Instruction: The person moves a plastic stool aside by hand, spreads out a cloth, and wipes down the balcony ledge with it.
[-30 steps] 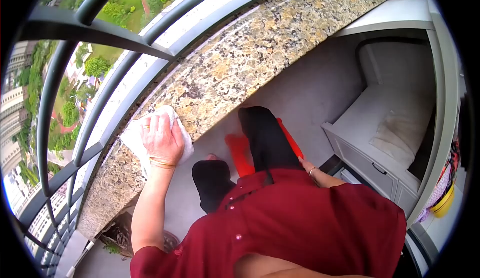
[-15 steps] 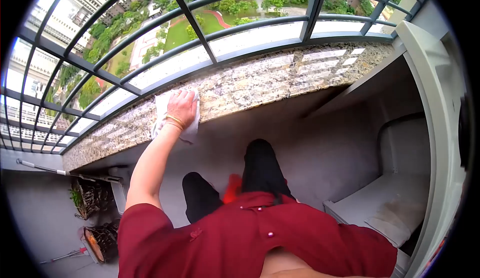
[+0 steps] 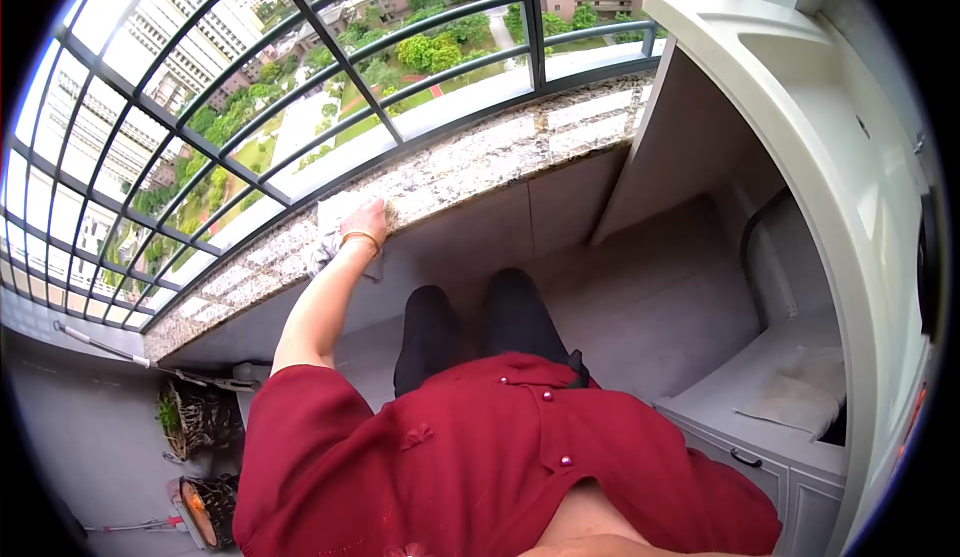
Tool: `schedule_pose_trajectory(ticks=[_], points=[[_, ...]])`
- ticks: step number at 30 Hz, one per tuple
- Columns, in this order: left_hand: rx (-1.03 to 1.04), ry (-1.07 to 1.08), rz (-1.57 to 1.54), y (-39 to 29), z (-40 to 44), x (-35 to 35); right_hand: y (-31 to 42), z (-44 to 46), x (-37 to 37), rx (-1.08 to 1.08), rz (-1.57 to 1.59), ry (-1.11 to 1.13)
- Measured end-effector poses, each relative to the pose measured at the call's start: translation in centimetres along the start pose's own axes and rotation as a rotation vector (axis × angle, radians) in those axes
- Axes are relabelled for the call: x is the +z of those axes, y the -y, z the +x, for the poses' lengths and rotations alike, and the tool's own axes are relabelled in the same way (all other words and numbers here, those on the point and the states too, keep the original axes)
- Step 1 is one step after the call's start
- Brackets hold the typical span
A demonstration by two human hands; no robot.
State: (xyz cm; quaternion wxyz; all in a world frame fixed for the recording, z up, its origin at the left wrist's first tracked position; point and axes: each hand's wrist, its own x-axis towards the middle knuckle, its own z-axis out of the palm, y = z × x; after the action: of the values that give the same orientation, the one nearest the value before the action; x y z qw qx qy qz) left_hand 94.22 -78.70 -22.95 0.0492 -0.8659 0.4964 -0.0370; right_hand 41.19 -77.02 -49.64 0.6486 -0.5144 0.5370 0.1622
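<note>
My left hand (image 3: 364, 219), with gold bangles at the wrist, presses on a white cloth (image 3: 333, 213) on the speckled granite ledge (image 3: 450, 174). The fingers are bent over the cloth, and part of it hangs over the ledge's front edge. The arm reaches out straight from a dark red sleeve. My right hand is out of view.
Beyond the ledge runs a dark metal window grille (image 3: 537, 27). At right stand a pale basin unit (image 3: 780, 77) and a low grey cabinet (image 3: 780, 472) with a folded cloth (image 3: 797, 397) on it. Potted plants (image 3: 185, 422) and a pole (image 3: 105, 345) are at left.
The view has turned to the right, bringing more of the basin unit and low cabinet in. My left hand stays on the cloth, its fingers now more curled. My legs have drawn closer together.
</note>
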Motion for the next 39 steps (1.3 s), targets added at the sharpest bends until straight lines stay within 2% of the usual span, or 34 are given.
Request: schedule_pose_trajectory(ticks=[2, 3, 4, 5, 6, 7, 8, 9, 10, 11, 12, 14, 17, 19, 20, 21, 22, 23, 25, 26, 29, 30, 31, 33, 35, 37, 38, 39], points=[[-0.049, 0.041, -0.190, -1.1, -1.0, -1.0, -0.8, -0.4, 0.7, 0.023, -0.003, 0.029], [0.052, -0.052, -0.379, 0.3, -0.4, 2.6, -1.1, -0.7, 1.1, 0.037, 0.000, 0.050], [0.040, 0.073, -0.582, -0.8, -1.7, 1.3, -1.5, -1.0, 1.5, 0.053, 0.004, 0.073], [0.151, 0.125, -0.779, -0.1, -1.3, 4.2, -1.5, -1.3, 2.0, 0.066, 0.006, 0.098], [0.085, 0.344, -1.077, -2.2, -3.5, 0.4, -1.4, -1.4, 2.5, 0.074, 0.013, 0.122], [0.170, 0.475, -1.206, -2.8, -4.6, -1.3, -0.5, -1.9, 3.0, 0.061, 0.024, 0.138], [0.376, 0.471, -1.125, -2.5, -4.6, -0.4, 0.9, -2.1, 3.3, 0.007, 0.023, 0.117], [0.420, 0.518, -1.082, -3.4, -6.4, -4.2, 3.1, -2.7, 3.2, -0.066, 0.036, 0.058], [0.441, 0.583, -1.139, -3.8, -7.4, -5.3, 6.3, -3.8, 2.8, -0.369, -0.104, -0.227], [0.460, 0.651, -1.196, -4.0, -8.3, -6.2, 10.1, -5.4, 2.4, -0.557, -0.015, -0.356], [0.480, 0.684, -1.118, -4.3, -9.3, -7.6, 14.0, -6.2, 2.1, -0.759, 0.124, -0.475], [0.581, 0.715, -0.989, -4.8, -11.6, -10.6, 22.4, -10.8, 1.6, -1.178, -0.105, -0.776], [0.785, 0.607, -0.945, -4.7, -14.3, -11.3, 30.8, -15.4, 3.5, -1.490, -0.394, -0.746], [0.736, 0.535, -0.961, -4.1, -15.9, -11.7, 33.2, -15.9, 6.1, -1.303, -0.133, 0.150], [0.797, 0.391, -1.051, -3.4, -16.4, -11.3, 32.5, -14.7, 7.4, -0.992, 0.067, 0.409], [0.878, 0.274, -0.910, -2.2, -16.3, -11.3, 31.6, -13.5, 8.7, -0.663, 0.262, 0.644], [0.810, 0.195, -0.931, -1.3, -16.9, -11.6, 30.8, -14.1, 9.9, -0.612, 0.370, 0.752], [0.738, 0.116, -0.950, -0.5, -17.4, -11.8, 30.5, -14.8, 10.4, -0.668, 0.340, 0.828], [0.656, 0.072, -1.033, 1.3, -18.0, -11.2, 31.9, -16.5, 11.7, -0.872, -0.086, 0.680], [0.658, 0.018, -0.925, 1.9, -18.4, -11.1, 32.4, -18.2, 12.8, -0.832, -0.062, 0.592], [0.555, 0.003, -0.663, 3.3, -19.1, -10.9, 33.6, -18.7, 12.6, -0.821, -0.122, 0.519], [0.488, 0.093, -0.677, 4.1, -19.0, -10.3, 33.9, -18.1, 12.3, -0.920, -0.228, 0.411], [0.475, 0.243, -0.759, 5.0, -18.6, -10.1, 34.5, -19.1, 12.0, -0.815, -0.209, 0.376], [0.402, 0.392, -0.725, 6.6, -18.3, -9.4, 35.3, -20.5, 11.6, -0.833, -0.185, 0.380], [0.380, 0.392, -0.723, 7.7, -17.9, -8.2, 35.7, -20.2, 11.4, -0.896, -0.234, 0.308], [0.420, 0.471, -0.828, 8.1, -17.3, -7.7, 36.0, -19.0, 11.6, -1.042, -0.315, 0.285], [0.355, 0.517, -1.064, 8.3, -17.2, -7.4, 35.8, -18.9, 11.2, -0.948, -0.196, 0.361], [0.339, 0.522, -1.318, 8.1, -17.0, -7.6, 35.9, -19.3, 11.0, -0.945, -0.197, 0.362]])
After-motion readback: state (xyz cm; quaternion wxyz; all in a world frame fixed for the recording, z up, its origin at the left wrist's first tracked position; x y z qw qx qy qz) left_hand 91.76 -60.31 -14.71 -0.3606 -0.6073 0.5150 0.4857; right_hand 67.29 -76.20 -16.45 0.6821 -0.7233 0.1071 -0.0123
